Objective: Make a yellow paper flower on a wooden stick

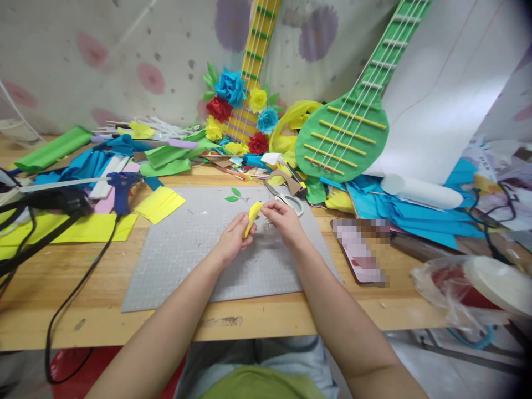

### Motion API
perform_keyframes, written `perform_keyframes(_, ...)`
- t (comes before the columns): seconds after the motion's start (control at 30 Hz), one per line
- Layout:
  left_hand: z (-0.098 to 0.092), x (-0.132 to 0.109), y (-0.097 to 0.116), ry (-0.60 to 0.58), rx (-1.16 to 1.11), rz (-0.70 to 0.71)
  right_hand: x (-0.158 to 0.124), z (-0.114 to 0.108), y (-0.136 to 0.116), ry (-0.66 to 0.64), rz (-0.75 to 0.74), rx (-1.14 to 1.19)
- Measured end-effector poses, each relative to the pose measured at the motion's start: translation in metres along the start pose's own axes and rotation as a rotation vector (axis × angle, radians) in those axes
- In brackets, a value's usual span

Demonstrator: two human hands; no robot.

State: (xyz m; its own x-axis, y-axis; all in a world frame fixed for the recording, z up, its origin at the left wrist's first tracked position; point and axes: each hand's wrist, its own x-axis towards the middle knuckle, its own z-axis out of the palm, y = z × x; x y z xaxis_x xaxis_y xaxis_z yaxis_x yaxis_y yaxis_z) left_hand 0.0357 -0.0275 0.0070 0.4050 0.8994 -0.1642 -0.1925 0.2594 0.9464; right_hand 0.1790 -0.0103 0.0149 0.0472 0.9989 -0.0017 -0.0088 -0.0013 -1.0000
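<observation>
Between my two hands, above the grey cutting mat (166, 266), is a small folded piece of yellow paper (251, 218). My left hand (235, 235) is closed around its lower part. At its upper end, the thumb and fingers of my right hand (282, 219) pinch together by the paper's tip; exactly what they grip there is too small to make out. A sprig of green paper leaves (233, 195) lies on the mat just beyond my hands. Scissors (286, 199) with pale handles rest at the mat's back edge, behind my right hand.
A blue glue gun (122, 191) and yellow paper sheets (160, 204) lie left. Behind stand a yellow paper instrument (254, 61) with paper flowers and a green one (341, 136). To the right are a phone (357, 252), blue paper (415, 213) and a plastic-wrapped container (494, 282).
</observation>
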Motion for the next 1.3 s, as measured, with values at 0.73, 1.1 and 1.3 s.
perform_keyframes(0.73,0.001,0.000,0.003,0.031,-0.012,-0.006,0.000,-0.001,0.002,-0.019,-0.056,-0.089)
perform_keyframes(1.1,0.000,0.001,0.005,0.063,-0.077,-0.028,-0.005,-0.009,-0.010,-0.145,-0.160,-0.402)
perform_keyframes(1.3,0.002,0.000,0.003,0.061,0.001,-0.038,-0.010,-0.007,-0.013,-0.186,-0.163,-0.489)
